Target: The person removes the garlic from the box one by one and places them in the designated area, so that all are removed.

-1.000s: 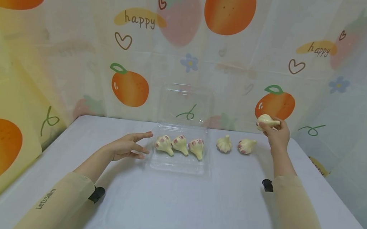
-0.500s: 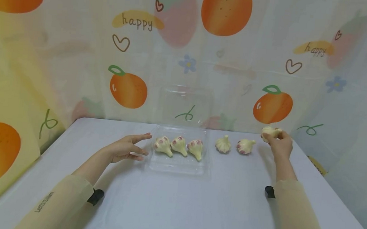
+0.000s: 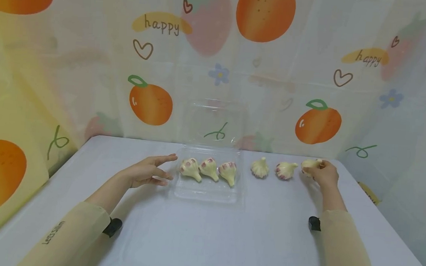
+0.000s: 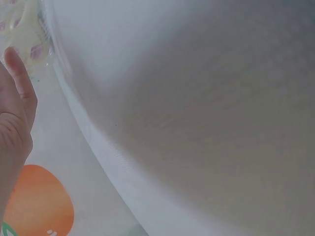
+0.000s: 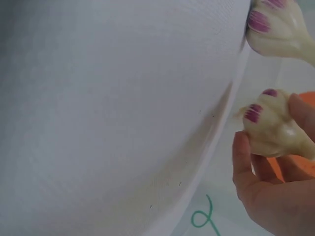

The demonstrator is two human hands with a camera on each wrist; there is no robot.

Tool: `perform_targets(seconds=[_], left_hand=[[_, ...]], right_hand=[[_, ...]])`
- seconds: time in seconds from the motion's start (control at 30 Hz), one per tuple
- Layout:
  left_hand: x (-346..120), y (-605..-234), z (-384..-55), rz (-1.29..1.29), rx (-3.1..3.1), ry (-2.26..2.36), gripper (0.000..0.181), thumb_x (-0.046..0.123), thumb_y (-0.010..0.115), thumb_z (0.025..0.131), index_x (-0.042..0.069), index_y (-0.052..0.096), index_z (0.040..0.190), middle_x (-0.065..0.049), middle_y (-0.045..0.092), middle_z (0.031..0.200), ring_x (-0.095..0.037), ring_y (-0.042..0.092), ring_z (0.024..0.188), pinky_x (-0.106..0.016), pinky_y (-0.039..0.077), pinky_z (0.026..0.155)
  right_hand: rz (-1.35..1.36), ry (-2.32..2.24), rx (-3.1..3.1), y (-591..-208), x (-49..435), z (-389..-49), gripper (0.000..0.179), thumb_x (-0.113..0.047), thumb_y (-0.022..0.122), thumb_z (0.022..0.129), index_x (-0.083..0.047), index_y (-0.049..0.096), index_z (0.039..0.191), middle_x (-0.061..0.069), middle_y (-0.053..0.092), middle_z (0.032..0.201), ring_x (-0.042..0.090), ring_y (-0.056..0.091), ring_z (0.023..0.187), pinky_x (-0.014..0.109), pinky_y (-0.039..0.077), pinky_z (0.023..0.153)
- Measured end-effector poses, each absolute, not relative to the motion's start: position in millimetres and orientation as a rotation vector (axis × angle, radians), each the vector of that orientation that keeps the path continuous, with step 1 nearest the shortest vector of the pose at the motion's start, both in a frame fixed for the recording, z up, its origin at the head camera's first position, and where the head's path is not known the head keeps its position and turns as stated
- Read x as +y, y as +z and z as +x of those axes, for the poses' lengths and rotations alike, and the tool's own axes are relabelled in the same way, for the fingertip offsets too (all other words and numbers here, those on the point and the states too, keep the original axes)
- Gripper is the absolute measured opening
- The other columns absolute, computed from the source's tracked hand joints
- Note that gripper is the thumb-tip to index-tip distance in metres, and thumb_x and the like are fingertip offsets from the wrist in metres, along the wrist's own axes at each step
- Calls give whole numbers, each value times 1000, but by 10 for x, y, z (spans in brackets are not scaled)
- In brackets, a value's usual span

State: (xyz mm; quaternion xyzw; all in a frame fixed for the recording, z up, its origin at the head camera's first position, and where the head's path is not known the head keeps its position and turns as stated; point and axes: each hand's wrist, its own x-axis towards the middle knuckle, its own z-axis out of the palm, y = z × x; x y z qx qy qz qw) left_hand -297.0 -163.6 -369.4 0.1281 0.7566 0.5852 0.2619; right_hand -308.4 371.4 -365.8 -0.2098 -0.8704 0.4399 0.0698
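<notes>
Right hand [image 3: 327, 174], well to the right of the clear box [image 3: 206, 194]: fingers and thumb gripping one garlic bulb [image 3: 309, 164], contact with the white table [image 3: 204, 241] beneath uncertain; left hand [image 3: 145, 172], just beside the box's left edge: fingers extended and apart, holding nothing. Box: lid [image 3: 215, 122] upright at its back, three purple-marked bulbs [image 3: 208, 167] in a row inside; two further bulbs [image 3: 260, 168] on the table to its right, between it and the garlic bulb. Behind the box: a fruit-printed curtain [image 3: 274, 73] lettered "happy".

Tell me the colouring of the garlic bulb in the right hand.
The held bulb is creamy white with purple patches, clearest in the right wrist view.
</notes>
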Motion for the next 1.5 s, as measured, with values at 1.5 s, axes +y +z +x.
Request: perform_targets(seconds=[1.5], left_hand=[[-1622, -3675, -2950, 315, 2059, 1575, 78, 2, 59, 93, 14, 19, 159, -4, -1, 170, -13, 62, 109, -21, 59, 84]], right_hand=[[-513, 1306, -2790, -3745, 3809, -3088, 78, -15, 69, 85, 5, 30, 150, 35, 36, 150, 40, 52, 117, 36, 53, 86]])
